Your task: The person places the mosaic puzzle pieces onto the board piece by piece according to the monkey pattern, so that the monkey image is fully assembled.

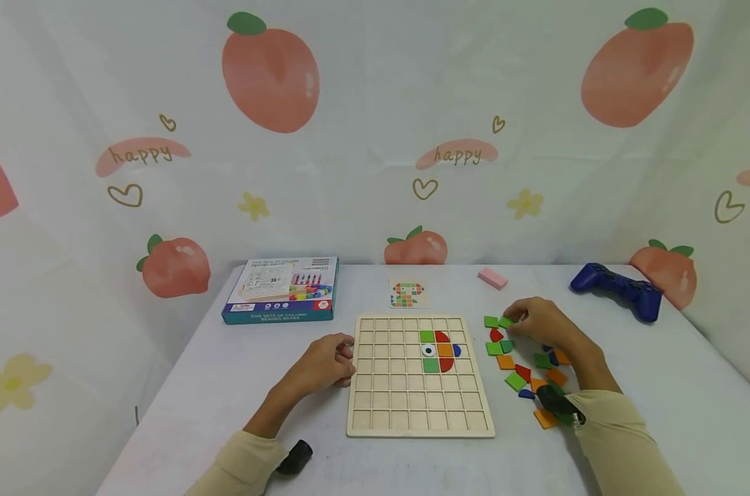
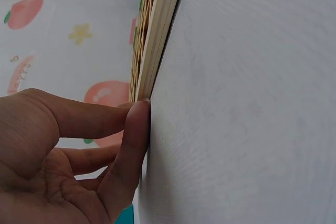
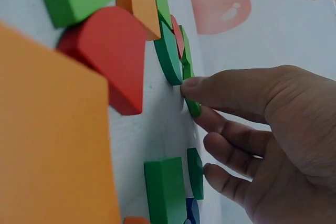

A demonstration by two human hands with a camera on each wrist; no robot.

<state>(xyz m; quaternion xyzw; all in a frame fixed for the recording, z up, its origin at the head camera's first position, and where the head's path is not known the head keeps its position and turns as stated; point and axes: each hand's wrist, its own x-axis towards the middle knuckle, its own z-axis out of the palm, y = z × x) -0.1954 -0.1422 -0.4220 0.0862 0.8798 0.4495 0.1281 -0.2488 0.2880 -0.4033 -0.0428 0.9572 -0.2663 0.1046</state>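
A wooden grid board [image 1: 392, 401] lies on the table with green, red, orange and blue tiles and a white eye tile in its upper right cells. My left hand [image 1: 323, 362] is at the board's left edge, thumb and a bent finger holding its rim in the left wrist view. To the right of the board, my right hand [image 1: 540, 321] pinches a green tile [image 3: 195, 109] at the far end of the loose tiles. Near its fingers are a teal-green tile [image 3: 168, 56] and a red tile [image 1: 496, 335].
Loose tiles, including an orange tile [image 1: 505, 362], lie scattered under the right forearm. Behind the board are a pattern card [image 1: 410, 293] and a pink block [image 1: 492, 278]. A game box [image 1: 282, 293] stands back left, a blue game controller [image 1: 618, 290] back right.
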